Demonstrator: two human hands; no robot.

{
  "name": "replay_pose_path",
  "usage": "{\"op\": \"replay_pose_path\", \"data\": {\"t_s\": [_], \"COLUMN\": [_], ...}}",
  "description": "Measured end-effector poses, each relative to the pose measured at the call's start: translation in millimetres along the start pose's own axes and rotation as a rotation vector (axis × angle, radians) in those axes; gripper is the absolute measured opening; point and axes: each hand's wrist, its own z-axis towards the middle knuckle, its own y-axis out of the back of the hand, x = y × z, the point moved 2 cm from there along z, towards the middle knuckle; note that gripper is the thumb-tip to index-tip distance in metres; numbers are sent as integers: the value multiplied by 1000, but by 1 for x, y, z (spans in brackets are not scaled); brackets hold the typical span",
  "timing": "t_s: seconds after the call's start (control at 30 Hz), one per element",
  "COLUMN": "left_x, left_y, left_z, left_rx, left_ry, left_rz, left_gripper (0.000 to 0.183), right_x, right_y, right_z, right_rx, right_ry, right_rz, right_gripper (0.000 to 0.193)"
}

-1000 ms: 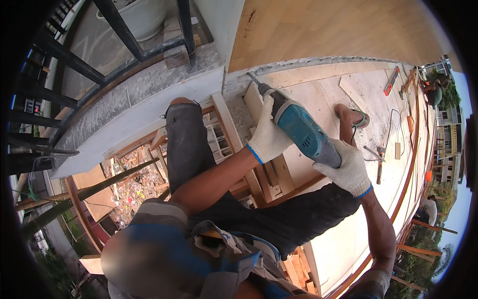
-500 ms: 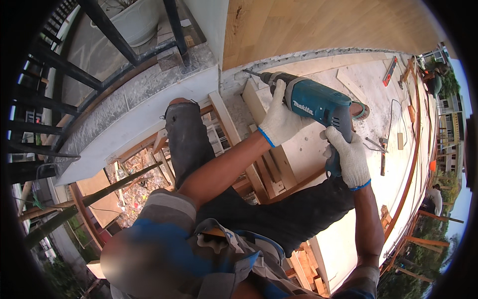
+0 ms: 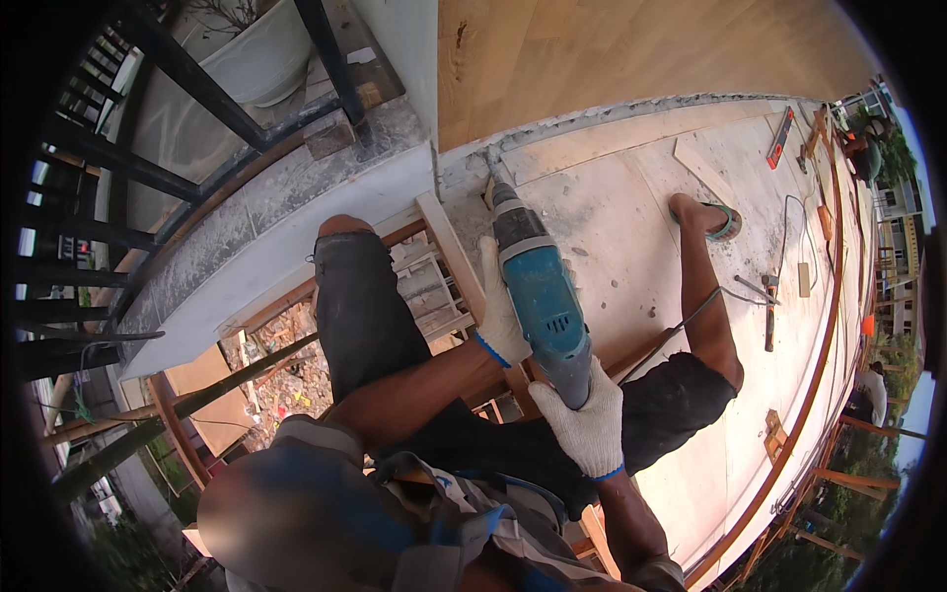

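Note:
A teal and dark grey hammer drill [image 3: 543, 291] lies across the middle of the view, pointing away from me toward the foot of the wall. Its bit meets or nearly meets the rough concrete [image 3: 464, 173] near the corner; exact contact cannot be made out. My left hand [image 3: 501, 314], in a white knitted glove with a blue cuff, is closed around the left side of the drill's body, part of its fingers hidden underneath. My right hand [image 3: 587, 422], gloved alike, grips the rear handle, which it mostly covers.
Timber framing [image 3: 449, 252] surrounds openings below my legs, with debris [image 3: 281, 375] beneath. Pale boards [image 3: 651, 227] carry a hammer [image 3: 769, 316], a red level [image 3: 780, 138] and a loose wood strip [image 3: 702, 170]. A cable [image 3: 681, 326] trails rightward. Black railing [image 3: 187, 84] stands left; people work far right.
The drill has swung from pointing left to pointing away from me, its rear end coming down and left. Both hands moved with it, keeping hold. My right lower leg now shows.

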Motion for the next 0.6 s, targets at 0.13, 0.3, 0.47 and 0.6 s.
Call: {"op": "replay_pose_path", "data": {"t_s": [0.13,0.3,0.47,0.6], "left_x": [6,6,4,4], "left_y": [-23,-25,-25,-23], "left_z": [-5,2,-1,0], "left_rx": [-88,-44,-27,-56], "left_ry": [-44,-60,-71,-42], "left_rz": [59,95,196,154], "left_gripper": [99,99,102,105], "right_x": [7,11,13,9], "right_y": [24,27,21,22], "right_z": [2,11,3,3], "right_rx": [36,21,-44,-41], "right_ry": [-120,-120,-21,-48], "right_rz": [-6,-38,-33,-15], "right_gripper": [54,52,51,51]}}
